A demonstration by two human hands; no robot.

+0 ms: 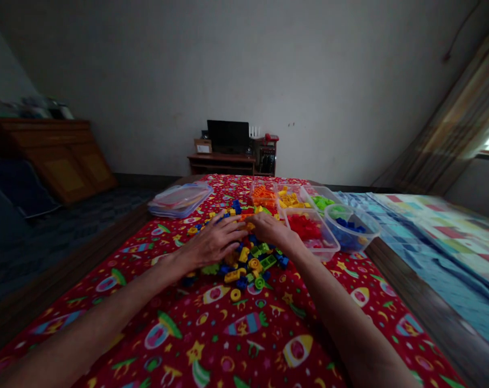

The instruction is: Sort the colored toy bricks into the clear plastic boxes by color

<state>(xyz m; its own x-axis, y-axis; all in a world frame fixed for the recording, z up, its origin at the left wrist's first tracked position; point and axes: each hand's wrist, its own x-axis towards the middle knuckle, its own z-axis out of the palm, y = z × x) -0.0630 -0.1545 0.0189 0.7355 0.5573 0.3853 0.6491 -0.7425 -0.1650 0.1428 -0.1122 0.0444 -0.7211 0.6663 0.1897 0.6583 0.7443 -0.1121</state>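
A loose pile of toy building bricks (244, 258), mostly yellow, blue and green, lies on the red tablecloth. My left hand (218, 241) rests over the pile's left side, fingers stretched out and somewhat apart, with no brick visible in it. From the right, my right hand (270, 229) reaches into the far part of the pile. Its fingers are bent and pressed together; what they hold, if anything, is hidden. An orange piece (244, 217) shows between the two hands, near the right fingertips.
Right of the pile, clear boxes hold orange bricks (263, 197), yellow bricks (291, 198), green bricks (324, 203) and red bricks (304, 227). A round tub (369, 233) contains blue bricks. Stacked clear lids (181, 200) lie back left. A bed (430, 242) stands at the right.
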